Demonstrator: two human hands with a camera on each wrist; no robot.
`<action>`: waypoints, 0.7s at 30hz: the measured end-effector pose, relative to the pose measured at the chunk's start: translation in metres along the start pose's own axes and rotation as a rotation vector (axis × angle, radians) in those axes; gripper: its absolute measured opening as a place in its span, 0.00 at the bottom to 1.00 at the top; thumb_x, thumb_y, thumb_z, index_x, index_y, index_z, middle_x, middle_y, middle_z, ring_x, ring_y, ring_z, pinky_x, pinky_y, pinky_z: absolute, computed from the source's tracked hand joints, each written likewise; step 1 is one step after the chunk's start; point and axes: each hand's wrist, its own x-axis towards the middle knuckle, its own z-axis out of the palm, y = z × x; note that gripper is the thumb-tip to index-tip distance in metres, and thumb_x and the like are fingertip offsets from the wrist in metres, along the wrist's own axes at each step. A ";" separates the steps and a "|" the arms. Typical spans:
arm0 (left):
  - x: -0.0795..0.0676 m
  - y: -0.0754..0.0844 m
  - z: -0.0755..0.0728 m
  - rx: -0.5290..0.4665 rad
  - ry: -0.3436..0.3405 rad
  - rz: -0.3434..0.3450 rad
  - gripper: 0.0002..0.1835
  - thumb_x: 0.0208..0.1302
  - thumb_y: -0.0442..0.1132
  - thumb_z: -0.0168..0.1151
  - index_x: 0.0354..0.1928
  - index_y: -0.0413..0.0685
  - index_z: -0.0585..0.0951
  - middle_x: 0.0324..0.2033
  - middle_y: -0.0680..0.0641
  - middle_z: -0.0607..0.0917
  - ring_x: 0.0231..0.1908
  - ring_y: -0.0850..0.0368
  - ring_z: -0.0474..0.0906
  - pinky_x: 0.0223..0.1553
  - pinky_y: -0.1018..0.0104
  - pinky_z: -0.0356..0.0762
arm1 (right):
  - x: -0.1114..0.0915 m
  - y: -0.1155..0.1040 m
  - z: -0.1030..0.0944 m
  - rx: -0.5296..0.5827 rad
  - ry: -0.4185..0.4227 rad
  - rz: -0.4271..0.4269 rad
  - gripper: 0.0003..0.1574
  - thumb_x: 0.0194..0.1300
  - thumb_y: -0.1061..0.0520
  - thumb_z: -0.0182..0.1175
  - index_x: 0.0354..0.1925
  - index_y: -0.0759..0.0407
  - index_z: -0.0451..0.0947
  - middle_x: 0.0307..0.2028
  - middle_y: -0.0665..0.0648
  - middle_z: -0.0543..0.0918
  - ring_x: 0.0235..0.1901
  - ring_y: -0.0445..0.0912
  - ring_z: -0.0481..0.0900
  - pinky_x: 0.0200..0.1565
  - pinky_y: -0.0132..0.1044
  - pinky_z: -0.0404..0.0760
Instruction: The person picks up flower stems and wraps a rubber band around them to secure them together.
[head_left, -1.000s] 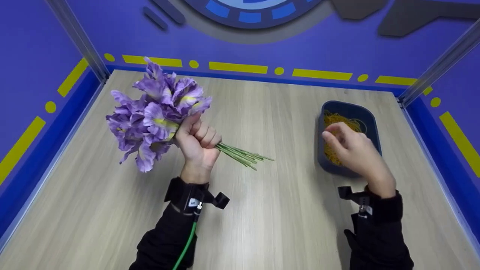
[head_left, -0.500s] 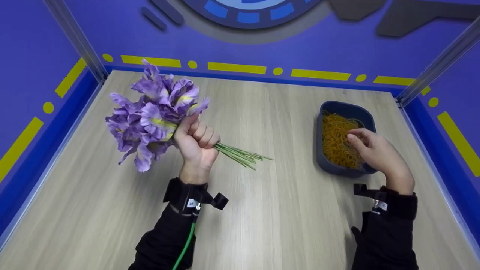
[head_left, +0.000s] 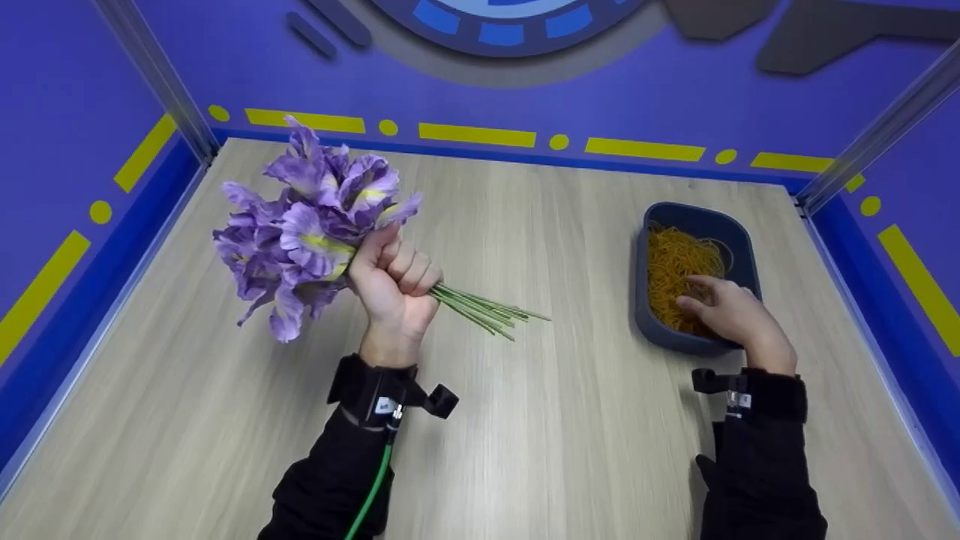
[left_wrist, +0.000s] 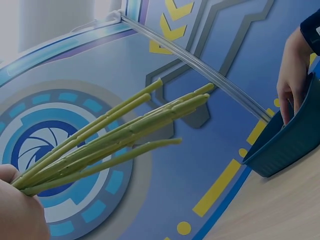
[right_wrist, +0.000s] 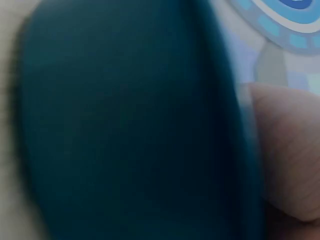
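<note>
Flowers in the left grip

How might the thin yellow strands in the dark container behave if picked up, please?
The thin yellow strands would probably be floppy, since they curl and loop. Several would likely come up together, as they lie tangled in the dark container. Each is probably light, being so thin.

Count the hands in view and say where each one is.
2. The left hand grips the bunch of purple flowers. The right hand is at the dark blue container, fingers among the yellow bands, some hidden.
</note>
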 end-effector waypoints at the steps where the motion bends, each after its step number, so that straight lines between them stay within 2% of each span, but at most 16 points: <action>1: 0.000 0.000 0.000 -0.001 0.002 0.000 0.27 0.58 0.31 0.60 0.18 0.55 0.50 0.13 0.58 0.50 0.13 0.66 0.42 0.14 0.73 0.38 | 0.002 0.001 0.003 -0.002 0.004 0.000 0.39 0.79 0.45 0.53 0.73 0.70 0.60 0.27 0.62 0.75 0.28 0.56 0.75 0.39 0.51 0.71; 3: -0.001 0.001 0.001 0.002 0.010 0.002 0.27 0.58 0.31 0.60 0.18 0.55 0.50 0.12 0.58 0.50 0.13 0.66 0.42 0.14 0.73 0.39 | 0.005 0.002 0.008 -0.006 0.022 -0.004 0.37 0.78 0.46 0.55 0.71 0.71 0.63 0.30 0.62 0.78 0.30 0.55 0.77 0.41 0.51 0.72; 5: -0.001 0.001 0.001 0.001 0.013 0.005 0.27 0.57 0.31 0.61 0.18 0.55 0.50 0.12 0.58 0.50 0.12 0.66 0.43 0.14 0.73 0.39 | 0.007 0.002 0.011 -0.007 0.049 -0.004 0.33 0.78 0.47 0.56 0.68 0.70 0.68 0.29 0.61 0.77 0.28 0.53 0.75 0.39 0.50 0.71; 9: 0.000 0.001 0.001 -0.002 -0.004 0.007 0.27 0.58 0.30 0.59 0.18 0.55 0.50 0.12 0.58 0.50 0.12 0.66 0.43 0.13 0.73 0.39 | 0.008 0.002 0.013 0.000 0.119 -0.021 0.25 0.78 0.49 0.56 0.59 0.69 0.77 0.40 0.65 0.83 0.37 0.56 0.80 0.42 0.54 0.75; 13: 0.000 0.001 0.000 -0.009 -0.021 0.006 0.27 0.59 0.30 0.59 0.18 0.55 0.50 0.12 0.58 0.50 0.11 0.66 0.42 0.13 0.73 0.39 | 0.007 0.000 0.012 0.007 0.164 -0.021 0.24 0.79 0.49 0.54 0.57 0.67 0.79 0.47 0.69 0.83 0.42 0.60 0.82 0.46 0.58 0.76; 17: 0.000 0.001 0.001 -0.010 -0.012 0.004 0.27 0.58 0.30 0.59 0.18 0.55 0.50 0.12 0.58 0.50 0.12 0.66 0.43 0.13 0.73 0.39 | 0.003 -0.003 0.009 0.013 0.195 -0.014 0.24 0.79 0.48 0.54 0.57 0.66 0.79 0.47 0.69 0.83 0.42 0.60 0.82 0.44 0.56 0.76; 21: -0.001 0.001 0.001 -0.005 -0.014 0.006 0.27 0.59 0.31 0.60 0.18 0.55 0.50 0.12 0.58 0.50 0.12 0.66 0.42 0.14 0.73 0.39 | -0.001 -0.006 0.004 0.031 0.200 -0.008 0.24 0.78 0.45 0.54 0.56 0.63 0.80 0.38 0.63 0.83 0.33 0.55 0.79 0.37 0.49 0.73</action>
